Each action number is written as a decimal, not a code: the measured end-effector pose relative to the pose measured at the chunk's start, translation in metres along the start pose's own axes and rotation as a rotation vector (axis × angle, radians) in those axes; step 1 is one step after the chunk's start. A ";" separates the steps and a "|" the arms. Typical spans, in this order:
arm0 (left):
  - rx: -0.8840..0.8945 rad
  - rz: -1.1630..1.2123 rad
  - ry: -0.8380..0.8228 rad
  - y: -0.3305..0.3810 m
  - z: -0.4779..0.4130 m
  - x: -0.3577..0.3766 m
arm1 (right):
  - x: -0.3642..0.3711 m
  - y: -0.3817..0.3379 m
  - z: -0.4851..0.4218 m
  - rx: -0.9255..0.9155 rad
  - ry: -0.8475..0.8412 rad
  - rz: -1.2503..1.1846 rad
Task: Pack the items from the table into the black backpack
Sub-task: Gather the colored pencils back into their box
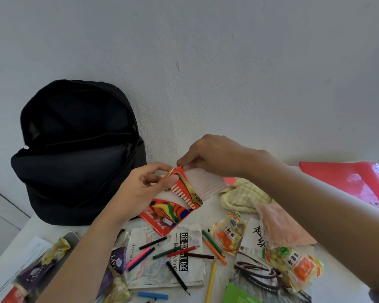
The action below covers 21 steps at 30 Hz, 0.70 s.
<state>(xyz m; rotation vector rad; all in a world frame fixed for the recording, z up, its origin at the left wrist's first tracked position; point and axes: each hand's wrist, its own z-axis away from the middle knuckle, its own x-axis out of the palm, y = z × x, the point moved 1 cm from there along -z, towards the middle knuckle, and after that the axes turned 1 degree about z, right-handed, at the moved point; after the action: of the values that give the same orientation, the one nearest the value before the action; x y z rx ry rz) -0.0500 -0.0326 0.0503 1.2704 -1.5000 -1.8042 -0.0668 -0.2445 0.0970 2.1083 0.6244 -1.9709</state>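
Note:
The black backpack (74, 154) stands open against the wall at the table's back left. Both hands hold a red coloured-pencil box (173, 206) above the table, just right of the backpack. My left hand (144, 189) grips the box's upper left side, thumb on its front. My right hand (212, 156) pinches the box's top flap. Several loose coloured pencils (179, 252) lie scattered on books (162, 265) below the box. Snack packets (228, 235) lie among them.
A yellow checked cloth (243, 197) and a pink bag (280, 226) lie to the right. A red folder (354, 182) sits at the far right. Purple and yellow packets (39, 265) lie at the front left. A white wall stands behind the table.

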 end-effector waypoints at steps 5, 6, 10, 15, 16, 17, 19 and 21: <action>0.016 -0.032 0.007 -0.002 -0.002 0.002 | 0.009 0.004 -0.004 0.064 0.200 -0.182; 0.019 -0.023 0.021 -0.002 -0.002 0.001 | 0.011 0.008 -0.004 0.094 0.284 -0.259; -0.031 0.042 0.102 -0.004 0.002 -0.006 | 0.025 0.023 0.000 0.310 0.410 -0.650; -0.238 0.348 -0.017 -0.009 0.007 0.002 | 0.047 0.025 0.003 0.303 0.357 -1.188; -0.272 0.424 -0.062 -0.011 0.008 0.004 | 0.048 0.023 0.002 0.276 0.393 -1.199; -0.303 0.504 -0.099 -0.014 0.008 0.006 | 0.047 0.023 0.002 0.254 0.423 -1.202; -0.372 0.637 -0.158 -0.018 0.010 0.011 | 0.044 0.023 0.000 0.204 0.453 -1.183; -0.429 0.668 -0.191 -0.017 0.012 0.016 | 0.040 0.024 -0.002 0.166 0.449 -1.136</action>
<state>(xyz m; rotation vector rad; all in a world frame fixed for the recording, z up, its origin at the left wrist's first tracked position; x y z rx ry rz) -0.0645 -0.0350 0.0283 0.3355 -1.3126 -1.6727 -0.0534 -0.2577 0.0541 2.5995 2.1912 -1.9395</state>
